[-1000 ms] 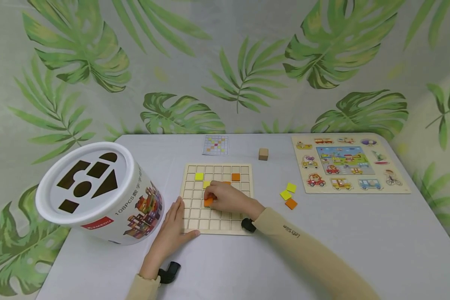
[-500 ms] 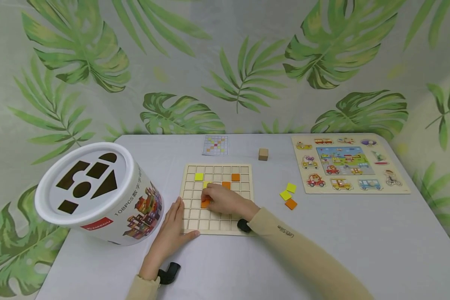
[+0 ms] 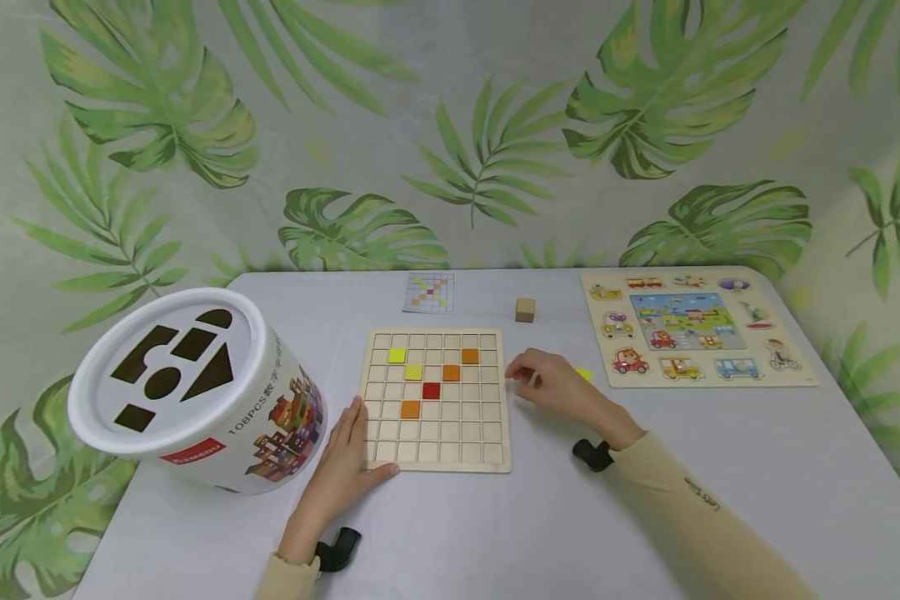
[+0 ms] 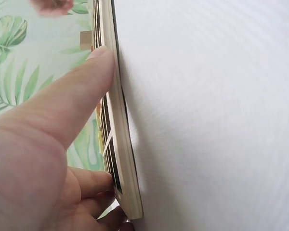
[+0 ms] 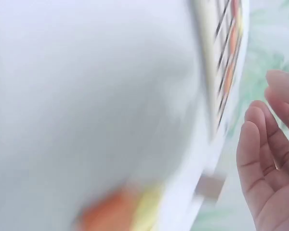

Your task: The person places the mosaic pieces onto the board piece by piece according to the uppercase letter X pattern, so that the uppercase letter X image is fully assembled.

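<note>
A wooden grid board [image 3: 461, 429] lies on the table. Two yellow tiles, a red tile [image 3: 431, 391] and several orange ones, such as the orange tile [image 3: 410, 409], sit in its squares. My left hand [image 3: 342, 457] steadies the board's near left corner, fingers along the left side and thumb [image 4: 84, 79] on the front edge. Just right of the board, my right hand [image 3: 558, 385] is in the air with loosely bent fingers and nothing between them. It mostly hides the loose tiles; a yellow tile [image 3: 583, 374] peeks out behind it. The right wrist view shows a blurred orange tile [image 5: 111, 211] below.
A white bucket [image 3: 300, 417] with shape holes in its lid stands at the left. Behind the board lie a pattern card [image 3: 429, 292] and a small wooden cube [image 3: 525, 310]. A vehicle picture puzzle [image 3: 690, 367] occupies the back right.
My right hand let go of the orange tile, now lying in a square left of and nearer than the red one, and moved right off the board. The red tile is uncovered. My left hand stayed put.
</note>
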The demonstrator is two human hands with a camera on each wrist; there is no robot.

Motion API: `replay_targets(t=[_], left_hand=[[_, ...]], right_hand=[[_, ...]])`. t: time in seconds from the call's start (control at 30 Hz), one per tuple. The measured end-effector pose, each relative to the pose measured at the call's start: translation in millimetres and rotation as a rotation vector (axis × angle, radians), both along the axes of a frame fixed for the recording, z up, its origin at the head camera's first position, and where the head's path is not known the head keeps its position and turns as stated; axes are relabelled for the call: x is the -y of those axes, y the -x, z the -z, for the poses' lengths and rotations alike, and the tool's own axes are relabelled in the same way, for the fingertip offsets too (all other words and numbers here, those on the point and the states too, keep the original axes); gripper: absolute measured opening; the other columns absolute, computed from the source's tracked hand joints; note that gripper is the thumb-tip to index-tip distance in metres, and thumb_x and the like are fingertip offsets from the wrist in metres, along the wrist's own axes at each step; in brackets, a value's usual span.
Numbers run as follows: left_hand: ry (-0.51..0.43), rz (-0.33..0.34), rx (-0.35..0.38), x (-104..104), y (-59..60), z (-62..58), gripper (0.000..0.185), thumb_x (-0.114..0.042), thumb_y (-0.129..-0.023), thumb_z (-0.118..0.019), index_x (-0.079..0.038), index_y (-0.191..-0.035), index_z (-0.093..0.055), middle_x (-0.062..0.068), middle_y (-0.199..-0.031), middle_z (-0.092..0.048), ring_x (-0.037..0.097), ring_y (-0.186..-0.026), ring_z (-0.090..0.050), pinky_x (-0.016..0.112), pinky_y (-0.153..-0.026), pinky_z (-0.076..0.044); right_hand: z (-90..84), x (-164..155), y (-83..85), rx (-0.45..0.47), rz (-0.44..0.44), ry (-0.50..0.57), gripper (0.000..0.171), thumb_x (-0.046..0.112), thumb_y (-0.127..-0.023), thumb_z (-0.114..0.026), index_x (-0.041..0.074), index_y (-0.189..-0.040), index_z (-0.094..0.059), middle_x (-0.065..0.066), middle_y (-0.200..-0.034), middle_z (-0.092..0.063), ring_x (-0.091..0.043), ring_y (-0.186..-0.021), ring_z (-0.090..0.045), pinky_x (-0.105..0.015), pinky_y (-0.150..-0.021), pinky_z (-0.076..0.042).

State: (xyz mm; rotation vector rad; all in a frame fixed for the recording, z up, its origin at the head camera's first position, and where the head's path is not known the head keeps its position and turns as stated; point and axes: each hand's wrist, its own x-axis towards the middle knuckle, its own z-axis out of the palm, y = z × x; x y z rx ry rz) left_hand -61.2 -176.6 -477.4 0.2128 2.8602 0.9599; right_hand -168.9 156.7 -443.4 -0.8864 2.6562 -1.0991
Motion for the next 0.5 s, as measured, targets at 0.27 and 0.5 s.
replay_targets(t=[0.27, 0.5], left_hand=[[0.008, -0.004, 0.004, 1, -0.5, 1.5, 0.103, -0.033, -0.079, -0.078, 0.007, -0.150, -0.014, 0.019, -0.158, -0.003, 0.041, -0.142, -0.003, 0.056, -0.112, -0.011], [0.008, 0.000, 0.009, 1, 0.5, 2.3, 0.103, -0.034, -0.079, -0.077, 0.006, -0.150, -0.013, 0.018, -0.158, -0.002, 0.040, -0.142, -0.002, 0.055, -0.112, -0.010]], right_hand=[[10.2, -66, -11.9, -0.005, 0.129, -0.041, 0.018, -0.003, -0.083, -0.069, 0.001, -0.099, -0.066, -0.005, -0.092, -0.062, -0.019, -0.081, -0.056, -0.033, -0.070, -0.052], [18.2, -76, -15.8, -0.018, 0.153, -0.109, 0.018, -0.003, -0.080, -0.072, 0.000, -0.097, -0.066, -0.005, -0.090, -0.061, -0.019, -0.080, -0.056, -0.032, -0.069, -0.052]])
